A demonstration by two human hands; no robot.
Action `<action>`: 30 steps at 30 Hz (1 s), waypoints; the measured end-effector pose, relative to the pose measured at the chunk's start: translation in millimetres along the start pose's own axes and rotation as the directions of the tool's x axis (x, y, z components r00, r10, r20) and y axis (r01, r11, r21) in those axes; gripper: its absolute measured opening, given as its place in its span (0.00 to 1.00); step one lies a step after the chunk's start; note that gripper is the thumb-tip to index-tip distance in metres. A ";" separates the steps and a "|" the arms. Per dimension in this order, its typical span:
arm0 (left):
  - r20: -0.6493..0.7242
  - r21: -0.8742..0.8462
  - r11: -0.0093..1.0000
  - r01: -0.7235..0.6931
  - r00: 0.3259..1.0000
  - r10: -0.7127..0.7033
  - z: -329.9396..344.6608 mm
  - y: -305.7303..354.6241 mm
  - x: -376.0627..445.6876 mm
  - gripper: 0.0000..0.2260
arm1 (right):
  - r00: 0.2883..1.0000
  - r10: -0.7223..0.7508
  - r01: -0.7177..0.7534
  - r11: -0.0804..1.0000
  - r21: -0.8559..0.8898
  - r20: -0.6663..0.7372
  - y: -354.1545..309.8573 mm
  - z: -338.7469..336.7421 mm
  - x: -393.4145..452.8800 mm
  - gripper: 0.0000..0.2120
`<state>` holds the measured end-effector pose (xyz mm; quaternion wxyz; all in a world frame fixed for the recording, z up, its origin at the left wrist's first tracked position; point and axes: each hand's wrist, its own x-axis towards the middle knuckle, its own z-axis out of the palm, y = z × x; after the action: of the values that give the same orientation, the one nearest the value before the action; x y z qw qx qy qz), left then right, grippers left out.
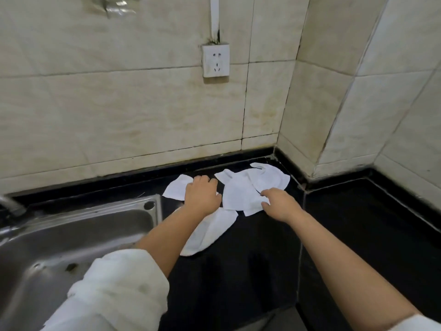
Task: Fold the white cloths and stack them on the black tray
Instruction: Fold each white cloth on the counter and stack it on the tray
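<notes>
Beige tiled walls (143, 103), black counter (358, 223)

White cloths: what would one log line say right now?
left hand on far-left cloth | right hand pinching middle cloth | none folded | tray unseen

4 thin white fabric cloths (241, 197), unfolded & rumpled, overlapping w/ each other on the black counter nr the back corner.

Several cloths (241, 197) are lying scattered on the surface (334, 223) near the wall corner. The sink (71, 235) is sitting to their left, the tap (12, 206) at its far left edge. A socket (216, 60) is hanging on the wall (119, 103) behind the cloths.
</notes>
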<state>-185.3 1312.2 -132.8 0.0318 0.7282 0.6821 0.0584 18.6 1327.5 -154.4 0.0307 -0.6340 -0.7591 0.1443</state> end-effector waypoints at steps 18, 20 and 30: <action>0.208 -0.151 0.970 -0.189 0.953 0.218 152.0 -6.0 76.0 0.23 | 0.977 -0.126 0.114 0.991 0.075 0.171 64.2 71.2 109.9 0.11; 0.108 -0.183 0.934 -0.308 0.938 0.330 159.2 9.7 76.4 0.16 | 0.979 -0.156 0.129 0.974 0.188 0.133 68.2 59.8 86.9 0.10; -0.246 -0.283 0.553 -0.784 0.616 0.748 146.5 90.6 52.7 0.13 | 0.986 0.168 -0.137 0.853 0.503 -0.017 97.4 2.8 -43.1 0.06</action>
<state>-73.5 1363.6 -264.4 0.1039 0.9289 0.2738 0.2266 119.2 1300.1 -176.3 0.2052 -0.6664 -0.6419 0.3189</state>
